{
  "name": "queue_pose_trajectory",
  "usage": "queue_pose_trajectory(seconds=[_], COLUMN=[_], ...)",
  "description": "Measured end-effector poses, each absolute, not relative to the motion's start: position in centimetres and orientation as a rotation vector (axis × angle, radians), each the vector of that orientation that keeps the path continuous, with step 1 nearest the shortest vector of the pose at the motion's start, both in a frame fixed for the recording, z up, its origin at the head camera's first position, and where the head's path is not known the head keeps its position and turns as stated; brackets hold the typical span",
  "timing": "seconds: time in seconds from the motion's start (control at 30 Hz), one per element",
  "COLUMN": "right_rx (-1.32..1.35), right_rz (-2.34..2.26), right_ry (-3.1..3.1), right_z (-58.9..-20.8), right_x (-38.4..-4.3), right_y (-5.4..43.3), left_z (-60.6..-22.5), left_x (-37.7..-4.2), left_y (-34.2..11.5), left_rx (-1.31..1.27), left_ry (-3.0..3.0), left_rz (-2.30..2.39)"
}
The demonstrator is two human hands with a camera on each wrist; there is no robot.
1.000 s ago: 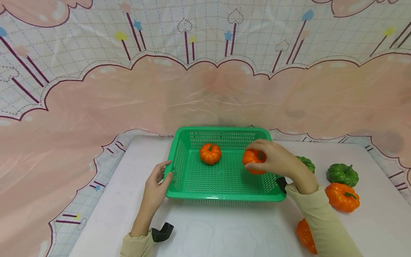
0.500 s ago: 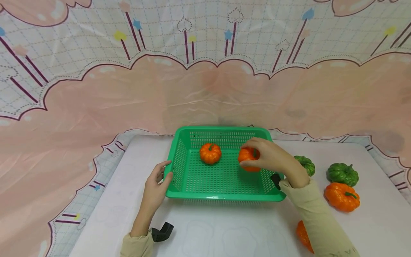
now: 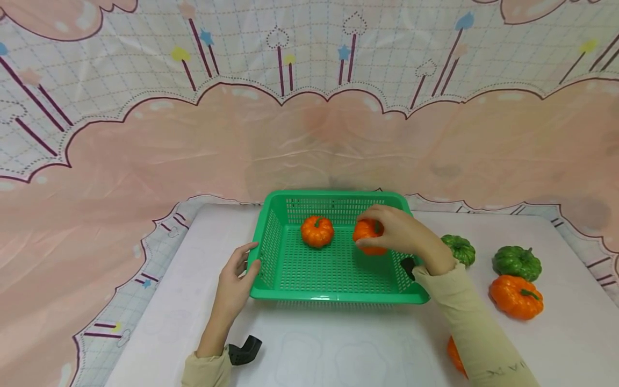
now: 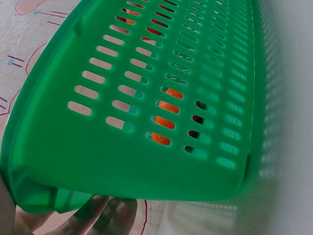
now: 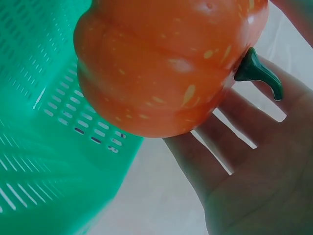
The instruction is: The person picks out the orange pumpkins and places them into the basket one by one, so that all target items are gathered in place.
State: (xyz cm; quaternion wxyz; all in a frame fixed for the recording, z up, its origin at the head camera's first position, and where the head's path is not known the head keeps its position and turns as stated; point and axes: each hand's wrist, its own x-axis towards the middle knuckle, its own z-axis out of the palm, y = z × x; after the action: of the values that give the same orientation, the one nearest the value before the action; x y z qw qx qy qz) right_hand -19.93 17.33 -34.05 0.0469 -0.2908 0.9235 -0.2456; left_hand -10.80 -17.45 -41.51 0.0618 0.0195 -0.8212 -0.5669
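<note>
The right hand (image 3: 397,232), fingers bent, holds a shiny, yellow-specked orange pumpkin (image 3: 364,230) near the basket (image 3: 338,296)'s right edge, and the left hand (image 3: 234,280) pinches the left edge.

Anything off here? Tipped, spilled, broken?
Nothing stands out. The green basket sits upright with no visible damage, the left hand at its rim; the right hand holds an orange pumpkin. One orange item is mostly hidden by the sleeve.

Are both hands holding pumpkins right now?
No, only the right hand holds an orange pumpkin; the left hand grips the green basket.
</note>
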Motion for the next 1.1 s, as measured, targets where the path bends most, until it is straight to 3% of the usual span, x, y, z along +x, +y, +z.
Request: queue_pose_trajectory(seconds=[1.1], right_rx=[-0.877], right_rz=[-0.674], right_ry=[2.76], right_z=[-35.5], right_x=[-23.5], right_y=[14.6], left_z=[-41.8], left_x=[-11.0], left_y=[-17.6], left_rx=[0.066], left_ry=[-2.485], left_rz=[-1.706])
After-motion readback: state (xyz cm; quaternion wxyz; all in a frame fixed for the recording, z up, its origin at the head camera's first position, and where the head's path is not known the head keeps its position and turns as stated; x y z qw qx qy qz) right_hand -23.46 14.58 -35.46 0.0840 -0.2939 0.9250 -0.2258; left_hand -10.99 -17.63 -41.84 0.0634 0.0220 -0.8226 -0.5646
